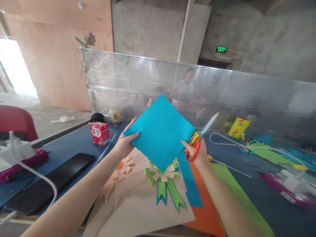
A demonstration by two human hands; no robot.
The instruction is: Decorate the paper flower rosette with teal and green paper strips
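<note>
A blue paper square (161, 130) is held up in front of me, turned so one corner points upward. My left hand (125, 141) pinches its left corner, thumb in front and fingers behind. At the right corner, my right hand (198, 151) grips the sheet and also carries scissors (197, 144) with red and yellow handles, blades pointing up and right. Below the square lies a paper rosette (161, 174) with beige and green loops and two green-and-blue ribbon tails, its upper part hidden. It rests on a beige sheet (148, 210) with small beige paper pieces (127, 166) at left.
Blue, orange (204, 217) and green sheets (237, 194) lie to the right. A black phone (51, 182), power strips (288, 189) and white cables flank the work area. A red box (99, 133) stands left. Behind a perforated metal partition (138, 75), people are dimly visible.
</note>
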